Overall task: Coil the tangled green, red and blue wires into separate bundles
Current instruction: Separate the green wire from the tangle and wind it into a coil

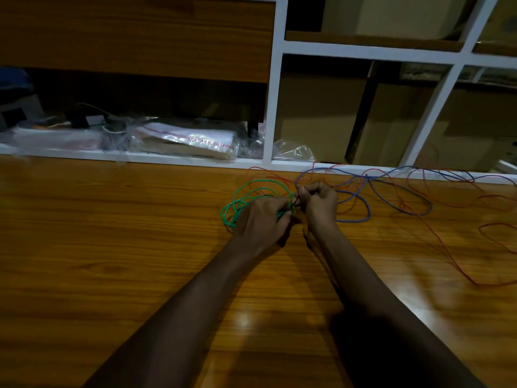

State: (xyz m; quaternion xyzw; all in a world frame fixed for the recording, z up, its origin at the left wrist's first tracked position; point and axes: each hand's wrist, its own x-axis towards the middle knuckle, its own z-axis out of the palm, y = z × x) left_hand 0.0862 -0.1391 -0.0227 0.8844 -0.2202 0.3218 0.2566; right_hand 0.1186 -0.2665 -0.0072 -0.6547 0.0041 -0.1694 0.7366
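Gripping the green wire [225, 218], left hand [261, 219], right hand [319, 203] pinching it too, red wire [444, 245], blue wire [352, 220] tangled beside

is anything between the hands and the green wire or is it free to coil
Nothing visible stands between them: left hand and right hand both grip the green wire. A red wire loop runs just behind its loops and the blue wire lies right of the hands; whether either snags it is unclear.
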